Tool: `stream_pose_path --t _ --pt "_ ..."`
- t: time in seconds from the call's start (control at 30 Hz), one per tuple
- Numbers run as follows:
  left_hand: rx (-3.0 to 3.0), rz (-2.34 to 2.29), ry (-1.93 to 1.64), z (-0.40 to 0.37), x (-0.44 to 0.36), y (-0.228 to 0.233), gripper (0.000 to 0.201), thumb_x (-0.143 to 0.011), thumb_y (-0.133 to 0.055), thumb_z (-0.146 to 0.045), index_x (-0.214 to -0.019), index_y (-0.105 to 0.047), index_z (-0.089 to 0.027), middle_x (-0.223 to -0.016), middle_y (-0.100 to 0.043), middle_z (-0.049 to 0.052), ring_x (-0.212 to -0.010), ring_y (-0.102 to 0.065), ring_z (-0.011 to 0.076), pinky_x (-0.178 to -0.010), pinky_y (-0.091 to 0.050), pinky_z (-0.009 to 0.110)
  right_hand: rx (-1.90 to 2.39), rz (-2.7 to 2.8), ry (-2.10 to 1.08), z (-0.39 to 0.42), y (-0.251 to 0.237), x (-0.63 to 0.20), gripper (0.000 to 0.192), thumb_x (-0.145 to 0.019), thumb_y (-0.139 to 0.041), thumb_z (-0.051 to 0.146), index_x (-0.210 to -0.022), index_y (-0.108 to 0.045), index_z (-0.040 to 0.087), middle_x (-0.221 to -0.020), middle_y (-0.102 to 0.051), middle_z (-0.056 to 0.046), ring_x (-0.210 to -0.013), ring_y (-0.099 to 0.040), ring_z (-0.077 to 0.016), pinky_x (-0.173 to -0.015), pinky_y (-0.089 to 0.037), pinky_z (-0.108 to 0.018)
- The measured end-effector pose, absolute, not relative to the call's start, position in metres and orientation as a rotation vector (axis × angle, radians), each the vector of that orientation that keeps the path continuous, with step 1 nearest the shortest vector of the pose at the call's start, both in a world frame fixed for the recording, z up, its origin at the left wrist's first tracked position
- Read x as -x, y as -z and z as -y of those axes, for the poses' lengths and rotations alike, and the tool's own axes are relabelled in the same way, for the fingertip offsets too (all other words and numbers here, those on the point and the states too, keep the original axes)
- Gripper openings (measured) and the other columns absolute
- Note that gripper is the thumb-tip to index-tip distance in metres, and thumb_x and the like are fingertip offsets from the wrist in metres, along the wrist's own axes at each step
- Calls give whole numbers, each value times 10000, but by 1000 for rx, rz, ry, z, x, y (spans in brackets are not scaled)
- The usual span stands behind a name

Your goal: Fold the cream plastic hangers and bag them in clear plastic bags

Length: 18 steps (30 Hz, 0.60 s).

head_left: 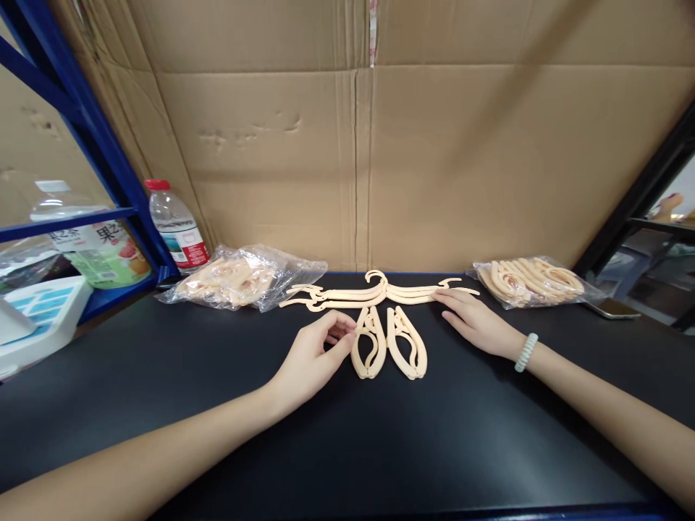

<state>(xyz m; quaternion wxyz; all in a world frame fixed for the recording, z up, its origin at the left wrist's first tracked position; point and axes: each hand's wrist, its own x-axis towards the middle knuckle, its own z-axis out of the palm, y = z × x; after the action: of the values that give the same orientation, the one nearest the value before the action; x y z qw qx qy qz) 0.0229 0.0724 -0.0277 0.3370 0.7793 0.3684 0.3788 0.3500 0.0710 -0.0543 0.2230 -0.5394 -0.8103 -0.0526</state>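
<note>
A cream plastic hanger (374, 293) lies flat on the black table (217, 434), hook pointing away from me. Two cream loop-shaped clip pieces (369, 353) (407, 352) lie just in front of it, side by side. My left hand (315, 358) rests on the table with thumb and fingers touching the left clip piece's edge. My right hand (478, 323) lies flat, fingertips on the hanger's right arm. A pale bead bracelet (525, 352) is on my right wrist.
A clear bag of cream parts (244, 278) lies at the back left, another bag of curved hanger parts (535, 281) at the back right. A water bottle (178, 228) stands by a blue shelf frame (81, 123). A phone (612, 309) lies far right. A cardboard wall (380, 145) stands behind.
</note>
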Motion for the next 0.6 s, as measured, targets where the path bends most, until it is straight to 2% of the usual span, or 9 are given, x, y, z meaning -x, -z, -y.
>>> stream_pose_path --t 0.3,0.47,0.6 --pt "-2011 -971 -1016 -74 -22 28 110 -832 -525 -254 -893 -591 -189 -884 -659 29 -816 -630 171 -758 -505 314 1423 2240 190 -73 50 -346 311 -916 -425 253 -1175 -584 184 -1182 -593 -125 -1149 -518 -283 -1009 -409 -524" --pt "-2012 -973 -1033 -74 -23 28 104 -823 -521 -235 -881 -594 -188 -874 -657 25 -788 -627 160 -741 -506 305 1399 2209 86 -73 49 -345 231 -931 -436 300 -1007 -631 201 -998 -625 -102 -1001 -568 -261 -920 -460 -478" --pt "-1992 -975 -1036 -73 -22 29 105 -812 -523 -216 -889 -588 -187 -874 -655 27 -778 -625 158 -731 -505 301 1416 2177 20 -71 45 -340 219 -935 -439 328 -874 -604 197 -900 -619 -79 -901 -580 -234 -825 -481 -409"
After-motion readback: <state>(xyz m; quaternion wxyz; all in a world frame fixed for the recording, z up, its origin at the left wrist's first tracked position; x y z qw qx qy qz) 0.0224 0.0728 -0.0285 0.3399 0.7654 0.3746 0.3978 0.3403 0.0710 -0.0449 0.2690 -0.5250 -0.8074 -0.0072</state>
